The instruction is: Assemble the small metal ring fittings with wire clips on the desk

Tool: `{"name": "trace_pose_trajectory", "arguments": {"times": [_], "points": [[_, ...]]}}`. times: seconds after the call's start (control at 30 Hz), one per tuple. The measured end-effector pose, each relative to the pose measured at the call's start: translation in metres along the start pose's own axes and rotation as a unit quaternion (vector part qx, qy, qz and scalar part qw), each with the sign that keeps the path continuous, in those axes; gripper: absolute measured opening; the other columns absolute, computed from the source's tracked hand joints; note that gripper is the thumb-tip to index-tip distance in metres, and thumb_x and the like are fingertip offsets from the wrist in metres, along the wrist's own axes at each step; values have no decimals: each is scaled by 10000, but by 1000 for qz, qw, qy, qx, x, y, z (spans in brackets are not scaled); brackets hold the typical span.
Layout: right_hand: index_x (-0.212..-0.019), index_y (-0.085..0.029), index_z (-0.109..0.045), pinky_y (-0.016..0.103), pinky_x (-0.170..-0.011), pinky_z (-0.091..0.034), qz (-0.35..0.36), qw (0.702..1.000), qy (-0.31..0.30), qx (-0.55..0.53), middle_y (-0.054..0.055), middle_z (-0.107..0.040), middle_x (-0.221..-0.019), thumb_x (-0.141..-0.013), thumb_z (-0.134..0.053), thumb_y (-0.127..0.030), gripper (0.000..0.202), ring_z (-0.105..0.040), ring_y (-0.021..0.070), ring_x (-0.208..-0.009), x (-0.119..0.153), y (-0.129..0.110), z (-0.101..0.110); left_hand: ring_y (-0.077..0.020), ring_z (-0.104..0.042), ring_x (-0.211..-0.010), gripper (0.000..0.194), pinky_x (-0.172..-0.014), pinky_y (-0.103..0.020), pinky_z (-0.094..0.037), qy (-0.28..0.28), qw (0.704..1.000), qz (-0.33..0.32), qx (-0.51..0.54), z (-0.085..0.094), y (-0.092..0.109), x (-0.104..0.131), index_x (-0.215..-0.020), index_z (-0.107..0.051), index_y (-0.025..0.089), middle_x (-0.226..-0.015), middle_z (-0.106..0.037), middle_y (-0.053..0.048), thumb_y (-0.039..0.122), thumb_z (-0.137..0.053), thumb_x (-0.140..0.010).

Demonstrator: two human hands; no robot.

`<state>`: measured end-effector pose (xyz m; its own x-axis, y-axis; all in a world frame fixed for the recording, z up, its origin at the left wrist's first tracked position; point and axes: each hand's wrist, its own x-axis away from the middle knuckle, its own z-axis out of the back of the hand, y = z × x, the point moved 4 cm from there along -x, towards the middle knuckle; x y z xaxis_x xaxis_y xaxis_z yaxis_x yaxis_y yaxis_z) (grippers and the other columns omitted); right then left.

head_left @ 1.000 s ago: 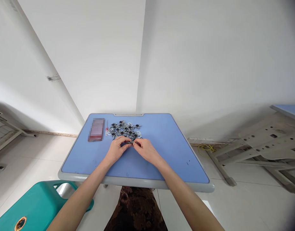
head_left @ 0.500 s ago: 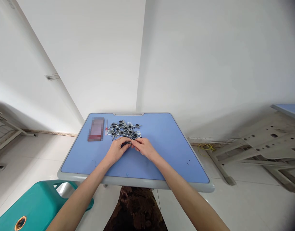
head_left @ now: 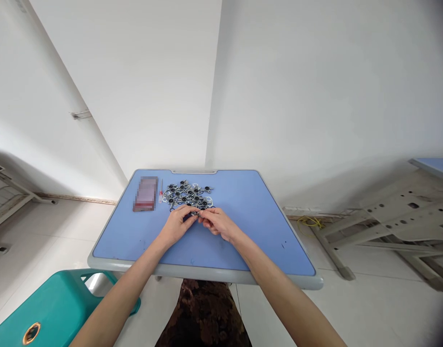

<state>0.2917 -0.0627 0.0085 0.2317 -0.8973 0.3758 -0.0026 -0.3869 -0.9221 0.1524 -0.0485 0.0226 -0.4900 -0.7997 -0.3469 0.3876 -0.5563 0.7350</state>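
Note:
Between my two hands is a small silvery metal piece (head_left: pixel 194 213), mostly covered by my fingertips. My left hand (head_left: pixel 175 225) pinches it from the left with thumb and forefinger. From the other side, my right hand (head_left: pixel 218 224) grips it by the fingertips, its remaining fingers curled under. Both hands are just in front of a pile of metal clips with black discs (head_left: pixel 184 198), which look like keychain parts. Some of these lie partly behind my fingers.
Left of the pile are a thin screwdriver (head_left: pixel 161 195) with a clear and red handle and a blurred reddish phone-shaped item (head_left: pixel 146 194). All rest on a blue desk (head_left: pixel 243 217) against the wall. A green stool (head_left: pixel 58 303) stands at the lower left.
My right hand's fingers have curled and turned a little, and more of the metal piece shows between the hands. My left hand has stayed nearly in place.

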Motion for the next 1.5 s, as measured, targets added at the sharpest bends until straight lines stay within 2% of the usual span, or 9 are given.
{"name": "trace_pose_trajectory", "arguments": {"times": [0.23,0.4,0.63,0.87,1.17,1.3,1.4,1.5], "points": [[-550,-159,-487,165,-306,-76,-7,1000,7,-6,-83,-357,-393,-715,-521,-263,198,-152,13,-317,0,-2,1,-166,-576,-860,232,-764,-283,-479,-5,1000,-15,-13,-3,4,1,-1068,-625,221,-948,-621,-48,191,-501,-876],[-552,-154,-492,156,-304,-89,-13,1000,3,-14,-84,-361,-397,-710,-524,-263,194,-158,9,-317,0,-2,1,-165,-574,-873,227,-792,-289,-476,2,999,-25,-27,-3,2,1,-1067,-624,218,-949,-621,-46,180,-508,-876],[-554,-146,-505,155,-307,-91,-22,999,-8,-24,-82,-362,-395,-707,-530,-261,193,-163,5,-310,-1,-2,2,-164,-577,-842,217,-744,-277,-480,5,999,-21,-26,-3,0,0,-1058,-629,214,-929,-630,-47,198,-518,-873],[-564,-143,-509,156,-308,-84,-16,999,-16,-27,-85,-360,-403,-725,-532,-282,213,-160,2,-309,-1,-2,-1,-168,-582,-860,266,-741,-284,-483,4,999,27,23,-3,-6,-1,-1118,-603,209,-1035,-629,-65,245,-519,-868],[-599,-143,-543,158,-305,-96,22,1000,-16,8,-82,-381,-428,-724,-578,-320,219,-185,2,-319,-3,2,-4,-187,-583,-893,174,-763,-294,-470,-3,993,52,107,-2,-17,-3,-951,-660,184,-929,-630,-61,262,-570,-823],[-602,-143,-546,160,-305,-85,10,1000,-15,4,-80,-389,-419,-727,-575,-319,218,-174,1,-310,-3,1,-4,-155,-578,-826,183,-707,-258,-471,13,989,71,132,-2,-14,-1,-984,-593,187,-947,-612,-44,246,-575,-812],[-602,-142,-547,160,-309,-80,4,1000,-25,-19,-78,-397,-418,-723,-580,-324,222,-165,-1,-307,-1,0,-3,-126,-560,-722,130,-643,-232,-457,14,989,68,130,-2,-9,-1,-942,-563,190,-867,-602,-18,238,-561,-820],[-599,-135,-552,157,-313,-80,2,998,-39,-49,-75,-405,-417,-707,-597,-336,232,-164,-4,-308,0,0,-3,-130,-573,-727,96,-658,-233,-456,16,990,54,130,0,-5,0,-908,-571,188,-818,-602,-10,228,-563,-821]]}}
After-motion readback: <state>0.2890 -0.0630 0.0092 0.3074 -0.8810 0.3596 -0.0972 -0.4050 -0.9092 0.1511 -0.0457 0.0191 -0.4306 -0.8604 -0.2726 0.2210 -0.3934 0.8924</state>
